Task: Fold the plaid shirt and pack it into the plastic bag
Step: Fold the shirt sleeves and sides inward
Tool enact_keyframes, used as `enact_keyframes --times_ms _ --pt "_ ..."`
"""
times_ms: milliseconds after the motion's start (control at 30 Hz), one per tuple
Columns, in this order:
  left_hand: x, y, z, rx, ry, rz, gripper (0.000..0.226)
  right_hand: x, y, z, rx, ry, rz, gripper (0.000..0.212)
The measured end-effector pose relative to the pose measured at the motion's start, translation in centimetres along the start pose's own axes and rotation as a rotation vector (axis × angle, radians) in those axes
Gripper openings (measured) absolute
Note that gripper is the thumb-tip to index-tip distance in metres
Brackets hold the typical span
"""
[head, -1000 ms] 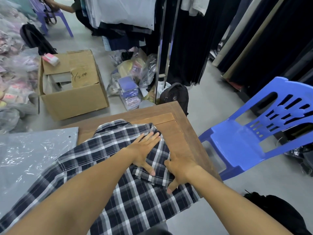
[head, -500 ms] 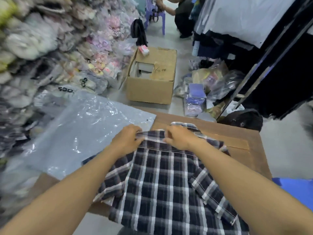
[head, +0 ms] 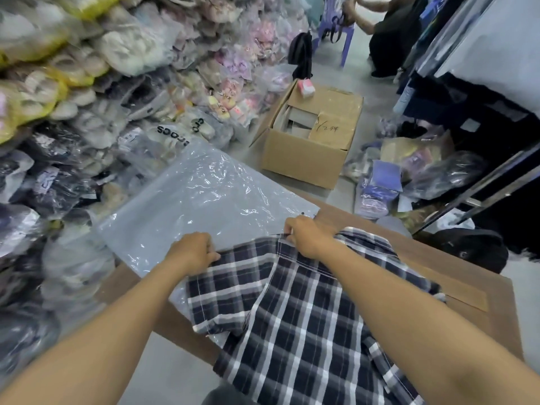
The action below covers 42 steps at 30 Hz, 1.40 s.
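Observation:
A dark blue and white plaid shirt lies spread on the brown wooden table, its near part hanging over the front edge. My left hand grips the shirt's far left edge in a fist. My right hand pinches the far edge of the shirt near the collar. A large clear plastic bag lies flat just beyond and to the left of both hands, and the shirt's left part overlaps the bag's near edge.
Piles of bagged shoes fill the left side. An open cardboard box stands on the floor beyond the table. A black backpack and bagged goods lie at the right. A person sits by a purple chair far back.
My view has swung left, away from the blue chair. Both hands left the folded right side and now grip the shirt's far edge; the left hand has moved further left along it.

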<state>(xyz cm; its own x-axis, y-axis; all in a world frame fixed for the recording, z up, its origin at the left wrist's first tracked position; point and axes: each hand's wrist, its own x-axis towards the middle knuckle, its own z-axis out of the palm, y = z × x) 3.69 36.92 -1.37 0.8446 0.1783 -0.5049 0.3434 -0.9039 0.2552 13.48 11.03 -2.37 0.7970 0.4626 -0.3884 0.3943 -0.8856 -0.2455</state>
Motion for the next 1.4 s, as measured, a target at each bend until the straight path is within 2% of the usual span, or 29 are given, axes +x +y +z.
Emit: enact_keyframes --times_ms 67,233,333,433,600,733,800,867,967,1067,1133,1200,1333,1400 --pt "0.4 0.4 -0.5 -0.051 0.009 0.000 0.025 0.2 0.3 -0.9 0.021 0.014 0.027 0.013" --pt "1.3 2.0 -2.3 -0.316 0.185 0.070 0.017 1.8 1.3 -2.8 0.149 0.148 0.144 0.004" --pt "1.5 2.7 -3.3 -0.383 0.164 0.093 0.014 2.1 1.6 -2.6 0.226 0.145 0.173 0.008" --pt "0.5 3.7 -4.9 -0.419 0.090 0.127 0.018 2.0 1.9 -2.0 0.350 0.148 0.206 0.004" --pt "-3.9 8.5 -6.2 -0.510 -0.230 0.276 0.021 1.7 3.0 -1.8 0.597 0.180 0.268 0.008" --pt "-5.7 14.0 -2.3 -0.481 -0.326 0.367 0.022 0.6 4.1 -2.0 0.983 0.191 0.351 0.003" --pt "-5.9 16.1 0.8 -0.438 -0.347 0.388 0.026 -0.5 4.7 -2.2 1.052 0.198 0.411 0.007" --pt "-5.7 17.1 3.8 -0.366 -0.407 0.400 0.030 -1.7 5.2 -2.4 1.079 0.166 0.462 0.014" --pt "-5.1 16.9 5.6 -0.239 -0.487 0.407 0.035 -3.0 5.2 -2.4 1.062 0.142 0.439 0.024" --pt "-4.2 15.5 4.2 -0.291 -0.386 0.409 0.027 -3.3 4.6 -2.2 0.933 0.208 0.414 0.044" --pt "-3.3 13.5 2.5 -0.253 -0.274 0.409 0.017 -3.3 3.9 -2.3 0.888 0.162 0.386 0.052" --pt "-2.4 10.8 1.2 -0.185 -0.248 0.408 0.007 -3.0 2.9 -2.4 0.873 0.089 0.329 0.044" --pt "-3.4 6.7 1.0 -0.028 -0.448 0.391 0.029 -1.4 1.5 -2.1 0.800 0.169 0.244 0.017" --pt "-3.8 5.6 1.8 0.041 -0.428 0.420 0.032 -0.4 1.4 -1.5 0.763 0.171 0.250 0.016"
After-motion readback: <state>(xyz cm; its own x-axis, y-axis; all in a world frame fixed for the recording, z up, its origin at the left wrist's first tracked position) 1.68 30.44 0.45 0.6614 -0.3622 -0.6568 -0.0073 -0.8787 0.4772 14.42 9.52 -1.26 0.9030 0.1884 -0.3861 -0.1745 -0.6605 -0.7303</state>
